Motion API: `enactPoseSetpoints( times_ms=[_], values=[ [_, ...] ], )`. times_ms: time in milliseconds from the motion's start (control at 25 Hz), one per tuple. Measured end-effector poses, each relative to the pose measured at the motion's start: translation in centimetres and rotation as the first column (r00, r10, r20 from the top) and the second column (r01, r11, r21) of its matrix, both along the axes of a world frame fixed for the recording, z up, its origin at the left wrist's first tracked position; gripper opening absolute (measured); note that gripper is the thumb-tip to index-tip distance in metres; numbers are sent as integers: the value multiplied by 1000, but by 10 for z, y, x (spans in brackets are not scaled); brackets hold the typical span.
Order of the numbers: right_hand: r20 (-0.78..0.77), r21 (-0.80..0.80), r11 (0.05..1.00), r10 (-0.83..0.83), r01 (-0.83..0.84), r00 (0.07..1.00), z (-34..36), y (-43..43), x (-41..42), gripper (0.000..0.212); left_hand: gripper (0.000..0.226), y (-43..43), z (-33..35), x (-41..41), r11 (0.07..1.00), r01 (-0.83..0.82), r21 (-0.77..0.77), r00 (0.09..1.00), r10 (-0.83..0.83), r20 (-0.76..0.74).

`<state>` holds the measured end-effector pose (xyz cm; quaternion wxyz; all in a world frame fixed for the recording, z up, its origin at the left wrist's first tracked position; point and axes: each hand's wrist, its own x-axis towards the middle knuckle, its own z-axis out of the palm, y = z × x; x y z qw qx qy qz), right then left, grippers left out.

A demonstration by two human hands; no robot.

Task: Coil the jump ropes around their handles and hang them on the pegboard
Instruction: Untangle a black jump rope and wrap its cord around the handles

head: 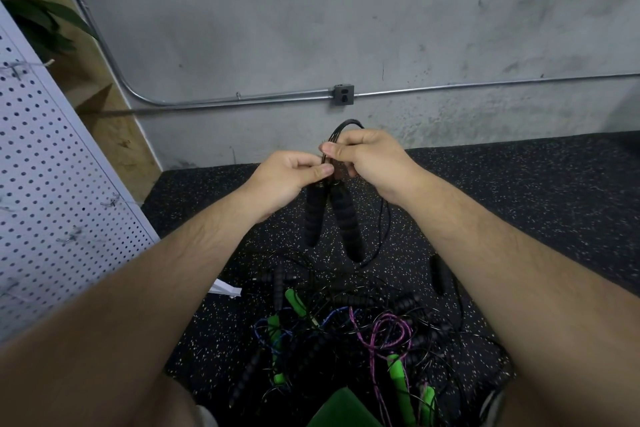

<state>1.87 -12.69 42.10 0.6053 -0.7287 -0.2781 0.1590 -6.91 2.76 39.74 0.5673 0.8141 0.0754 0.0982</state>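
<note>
I hold a black jump rope in front of me. Its two black foam handles (332, 218) hang downward side by side. My left hand (287, 177) pinches the top of the handles. My right hand (370, 159) grips the thin black cord (346, 125), which loops above my fingers and trails down past my right wrist. On the floor below lies a tangled pile of jump ropes (349, 329) with black and green handles and a purple cord. The white pegboard (52, 191) leans at the left, with small wire hooks on it.
A grey concrete wall with a metal conduit and an outlet box (344, 95) stands ahead. The floor is black speckled rubber (519, 201). A plant (31, 10) shows at the top left. A green object (346, 409) sits at the bottom edge.
</note>
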Motion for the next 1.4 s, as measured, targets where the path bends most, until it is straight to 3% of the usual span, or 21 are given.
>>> enactPoseSetpoints(
  times_ms=[160, 240, 400, 520, 600, 720, 760, 800, 840, 920, 1000, 1080, 1200, 1280, 1400],
  values=[
    [-34, 36, 999, -1, 3, 999, -4, -1, -5, 25, 10, -5, 6, 0, 997, -83, 7, 996, 82, 44],
    [87, -98, 993, -54, 62, 995, -10, 1, -12, 29, 12, -6, 8, 0, 992, -127, 7, 990, 126, 67],
    [405, -333, 910, -99, 248, 909, -42, 7, -46, 91, 12, -8, 16, -1, 968, -236, -83, 966, 243, 88],
    [545, -473, 767, -132, 434, 828, -66, 18, -70, 122, 15, -12, 20, -2, 934, -318, -162, 938, 335, 88],
    [574, -458, 745, -169, 485, 801, -74, 24, -72, 118, 18, -12, 20, -3, 918, -334, -213, 933, 354, 61],
    [587, -412, 795, -142, 445, 797, -71, 21, -63, 90, 24, -6, 17, -6, 917, -329, -227, 940, 340, 13],
    [591, -433, 794, -108, 427, 799, -67, 17, -58, 84, 28, -3, 16, -8, 937, -334, -101, 941, 337, 14],
    [600, -459, 787, -68, 412, 797, -63, 14, -54, 80, 32, 0, 16, -11, 930, -345, 129, 939, 343, 35],
    [616, -486, 776, -22, 402, 787, -60, 9, -49, 76, 30, 3, 16, -16, 856, -349, 381, 935, 344, 84],
    [650, -554, 738, 95, 385, 754, -52, -1, -41, 73, 13, 5, 19, -28, 720, -283, 633, 959, 224, 174],
    [673, -611, 705, 222, 361, 706, -46, -11, -34, 76, 62, 5, 14, -36, 678, -47, 734, 998, 6, 58],
    [692, -633, 699, 318, 332, 649, -41, -17, -34, 79, 88, -2, 6, -39, 508, 91, 856, 993, -110, -40],
    [682, -662, 698, 409, 274, 606, -39, -22, -46, 82, 75, -7, -8, -39, 329, 45, 943, 990, -142, 2],
    [683, -669, 675, 393, 312, 616, -36, -32, -48, 82, 60, -10, -7, -42, 327, 20, 945, 993, -120, 20],
    [622, -688, 652, 303, 319, 722, -35, -53, -46, 71, 57, -8, -8, -45, 398, 46, 916, 998, -55, -26]
  ],
)
